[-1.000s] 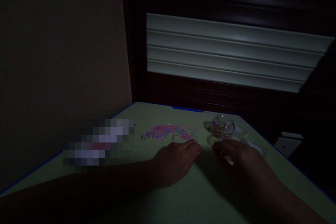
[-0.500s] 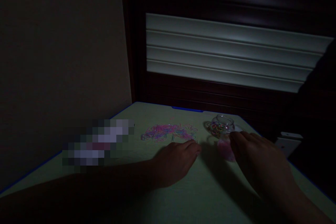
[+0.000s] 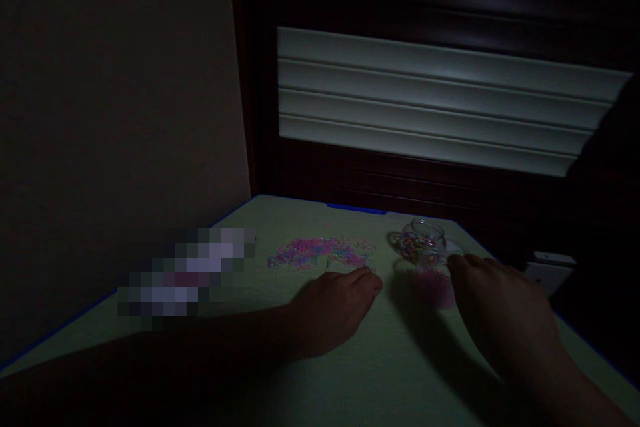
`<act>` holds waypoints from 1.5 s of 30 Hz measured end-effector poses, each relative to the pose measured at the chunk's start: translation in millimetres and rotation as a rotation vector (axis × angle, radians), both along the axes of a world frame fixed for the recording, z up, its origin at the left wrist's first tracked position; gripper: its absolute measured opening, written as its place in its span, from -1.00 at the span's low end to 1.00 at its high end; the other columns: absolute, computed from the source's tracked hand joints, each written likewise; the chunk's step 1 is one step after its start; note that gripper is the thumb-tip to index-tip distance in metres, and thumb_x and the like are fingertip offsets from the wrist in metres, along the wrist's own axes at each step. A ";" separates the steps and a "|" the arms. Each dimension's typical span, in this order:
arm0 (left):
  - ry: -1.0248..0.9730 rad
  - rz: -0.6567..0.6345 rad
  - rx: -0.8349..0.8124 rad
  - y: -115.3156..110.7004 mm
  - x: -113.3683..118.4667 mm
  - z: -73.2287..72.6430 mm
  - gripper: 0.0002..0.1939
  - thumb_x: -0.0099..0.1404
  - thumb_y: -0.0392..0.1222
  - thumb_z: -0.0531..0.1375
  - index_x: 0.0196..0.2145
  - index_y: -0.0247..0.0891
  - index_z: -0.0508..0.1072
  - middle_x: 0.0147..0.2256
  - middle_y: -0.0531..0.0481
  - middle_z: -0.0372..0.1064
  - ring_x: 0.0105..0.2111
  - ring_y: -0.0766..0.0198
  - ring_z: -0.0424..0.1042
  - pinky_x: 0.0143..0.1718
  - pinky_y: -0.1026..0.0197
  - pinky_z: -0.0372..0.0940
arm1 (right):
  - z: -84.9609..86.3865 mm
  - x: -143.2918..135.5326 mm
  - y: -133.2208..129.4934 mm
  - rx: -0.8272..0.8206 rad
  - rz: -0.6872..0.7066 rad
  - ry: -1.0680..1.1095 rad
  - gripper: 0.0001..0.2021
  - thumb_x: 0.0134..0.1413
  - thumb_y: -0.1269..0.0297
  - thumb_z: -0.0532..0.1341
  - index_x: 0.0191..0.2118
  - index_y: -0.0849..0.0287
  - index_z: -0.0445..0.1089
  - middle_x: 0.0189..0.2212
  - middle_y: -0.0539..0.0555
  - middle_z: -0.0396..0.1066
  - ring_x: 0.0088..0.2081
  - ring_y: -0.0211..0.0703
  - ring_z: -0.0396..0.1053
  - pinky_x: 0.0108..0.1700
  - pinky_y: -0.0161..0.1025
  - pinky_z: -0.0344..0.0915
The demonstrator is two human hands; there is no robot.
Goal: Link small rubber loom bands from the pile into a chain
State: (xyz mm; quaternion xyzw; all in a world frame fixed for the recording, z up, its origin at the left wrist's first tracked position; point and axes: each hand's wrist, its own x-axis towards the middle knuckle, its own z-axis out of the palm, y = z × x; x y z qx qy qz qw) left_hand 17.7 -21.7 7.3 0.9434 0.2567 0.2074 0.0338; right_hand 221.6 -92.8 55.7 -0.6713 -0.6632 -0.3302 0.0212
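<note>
A loose pile of thin pink, purple and blue rubber bands (image 3: 320,250) lies on the pale table. Just in front of its right end is my left hand (image 3: 340,310), its fingers curled and pressed together; what they pinch, if anything, is too dark to make out. To the right stands a small clear jar (image 3: 434,288) with pinkish contents. My right hand (image 3: 505,307) is close beside and above this jar, back of the hand facing me, fingers bent together. Its fingertips are mostly hidden, and anything in them cannot be made out.
A second, round glass jar (image 3: 423,240) with multicoloured rings stands behind the pink one, with a few rings beside it. On the left of the table (image 3: 380,373) lies a blurred-out item (image 3: 200,270). A wall socket (image 3: 550,270) sits beyond the right edge.
My right hand has shifted slightly right, uncovering more of the pink jar. My left hand has stayed nearly in place by the pile.
</note>
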 end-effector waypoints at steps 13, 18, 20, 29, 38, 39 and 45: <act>-0.004 -0.011 -0.001 -0.7 0.0 1.0 -0.80 0.35 -0.27 -0.16 -0.22 -0.24 0.22 -0.30 0.01 0.26 -0.37 0.32 0.32 -0.31 0.25 0.25 | -2.1 0.0 0.5 -0.001 0.013 0.019 -0.77 -0.11 0.59 0.04 -0.37 0.21 0.37 -0.47 0.16 0.40 -0.48 -0.11 0.34 -0.49 -0.25 0.09; -0.017 -0.020 0.010 0.1 -0.2 0.0 -0.80 0.35 -0.28 -0.16 -0.20 -0.25 0.22 -0.30 0.00 0.26 -0.38 0.33 0.31 -0.32 0.26 0.25 | -0.7 -0.4 1.2 0.019 0.069 0.055 -0.80 -0.11 0.58 0.07 -0.39 0.21 0.36 -0.47 0.15 0.40 -0.46 -0.12 0.34 -0.45 -0.25 0.09; -0.015 -0.032 0.018 0.6 0.1 -0.4 -0.80 0.35 -0.29 -0.15 -0.21 -0.25 0.23 -0.31 0.00 0.26 -0.38 0.33 0.30 -0.33 0.26 0.24 | 0.8 -1.3 1.5 0.035 0.109 0.047 -0.81 -0.10 0.57 0.08 -0.38 0.20 0.36 -0.46 0.14 0.40 -0.45 -0.12 0.34 -0.42 -0.24 0.11; -0.043 -0.054 0.021 1.3 0.7 -2.6 -0.82 0.34 -0.27 -0.12 -0.24 -0.26 0.25 -0.32 0.01 0.25 -0.38 0.33 0.29 -0.34 0.27 0.21 | -12.9 -11.7 9.7 -0.117 0.448 0.134 -0.85 0.00 0.52 0.10 -0.39 0.14 0.36 -0.49 0.01 0.38 -0.44 -0.19 0.32 -0.40 -0.29 0.10; 0.049 -0.007 0.079 1.2 -0.1 -0.7 -0.80 0.34 -0.25 -0.13 -0.27 -0.25 0.26 -0.33 0.01 0.26 -0.40 0.33 0.29 -0.37 0.27 0.20 | -25.3 -11.4 14.6 -0.310 0.504 0.326 -0.82 0.00 0.52 0.05 -0.45 0.15 0.33 -0.52 -0.01 0.34 -0.47 -0.28 0.30 -0.44 -0.34 0.07; 0.086 0.014 0.094 2.2 -1.1 -0.4 -0.80 0.33 -0.25 -0.13 -0.28 -0.25 0.27 -0.33 0.01 0.26 -0.40 0.32 0.29 -0.38 0.26 0.20 | -25.4 -11.2 14.7 -0.320 0.510 0.339 -0.82 0.01 0.51 0.04 -0.45 0.15 0.33 -0.52 -0.01 0.34 -0.47 -0.28 0.30 -0.44 -0.35 0.07; 0.291 0.236 0.079 16.7 -15.1 10.8 -0.77 0.28 -0.28 -0.11 -0.29 -0.27 0.33 -0.34 -0.08 0.32 -0.39 0.21 0.34 -0.39 0.19 0.21 | -24.9 -11.2 14.1 -0.342 0.511 0.383 -0.80 0.03 0.49 0.03 -0.40 0.12 0.36 -0.50 0.00 0.36 -0.46 -0.26 0.31 -0.43 -0.34 0.08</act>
